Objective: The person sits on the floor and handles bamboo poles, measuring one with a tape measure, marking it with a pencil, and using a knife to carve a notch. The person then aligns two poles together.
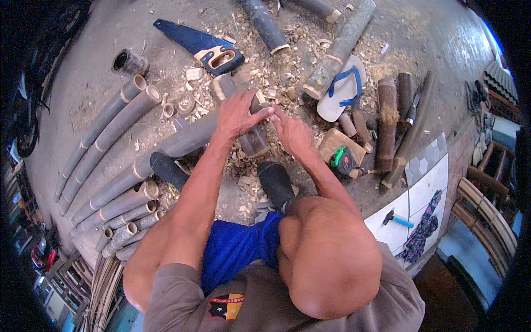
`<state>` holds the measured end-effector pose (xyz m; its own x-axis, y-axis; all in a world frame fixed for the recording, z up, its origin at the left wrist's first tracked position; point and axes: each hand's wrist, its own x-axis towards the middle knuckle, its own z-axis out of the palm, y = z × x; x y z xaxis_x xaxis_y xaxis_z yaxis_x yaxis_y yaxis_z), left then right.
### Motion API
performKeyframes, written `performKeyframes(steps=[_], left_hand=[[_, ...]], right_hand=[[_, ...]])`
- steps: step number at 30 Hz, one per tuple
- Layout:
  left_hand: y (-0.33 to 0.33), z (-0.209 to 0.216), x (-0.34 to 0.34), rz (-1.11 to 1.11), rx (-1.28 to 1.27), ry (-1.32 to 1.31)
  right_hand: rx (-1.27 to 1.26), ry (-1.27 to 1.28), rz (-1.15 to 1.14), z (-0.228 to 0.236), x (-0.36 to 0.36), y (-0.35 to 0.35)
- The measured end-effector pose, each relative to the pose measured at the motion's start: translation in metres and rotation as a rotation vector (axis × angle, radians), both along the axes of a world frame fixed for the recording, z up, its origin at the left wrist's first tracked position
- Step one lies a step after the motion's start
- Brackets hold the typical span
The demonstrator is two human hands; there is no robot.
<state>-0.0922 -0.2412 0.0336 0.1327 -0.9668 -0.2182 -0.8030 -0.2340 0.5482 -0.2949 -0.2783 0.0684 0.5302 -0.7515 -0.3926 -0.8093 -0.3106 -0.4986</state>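
A long grey-brown bamboo pole (pixel 182 138) runs in from the left, its end lying across a short thick bamboo piece (pixel 254 143) on the ground. My left hand (pixel 237 115) rests over the pole near that end, fingers bent round it and thumb stretched to the right. Just right of the pole end, my right hand (pixel 293 134) has its fingers curled, their tips close to my left thumb. Whatever those right fingers pinch is too small to make out. My feet in dark socks (pixel 274 180) flank the short piece.
Wood chips cover the ground. A handsaw (pixel 213 55) lies ahead, with bamboo poles (pixel 110 144) at the left. To the right are a blue-strapped sandal (pixel 343 91), a tape measure (pixel 343 159) on a wood block, a chisel (pixel 411 113) and a blue-handled hammer (pixel 397 219).
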Motion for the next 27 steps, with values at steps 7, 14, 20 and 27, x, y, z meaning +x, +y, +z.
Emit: performKeyframes(steps=[7, 14, 20, 27], left_hand=[[-0.016, 0.022, -0.02, 0.154, 0.167, -0.029], [-0.006, 0.001, -0.006, -0.049, 0.051, -0.21], [0.001, 0.005, -0.011, -0.067, 0.057, -0.223], [0.001, 0.0, -0.001, -0.014, 0.033, -0.018]], right_hand=[[0.008, 0.035, 0.052, -0.066, -0.01, -0.024], [-0.091, -0.338, -0.172, -0.048, -0.015, -0.006], [0.047, -0.207, -0.093, -0.021, -0.017, 0.001], [0.058, -0.032, -0.013, 0.005, -0.005, 0.002]])
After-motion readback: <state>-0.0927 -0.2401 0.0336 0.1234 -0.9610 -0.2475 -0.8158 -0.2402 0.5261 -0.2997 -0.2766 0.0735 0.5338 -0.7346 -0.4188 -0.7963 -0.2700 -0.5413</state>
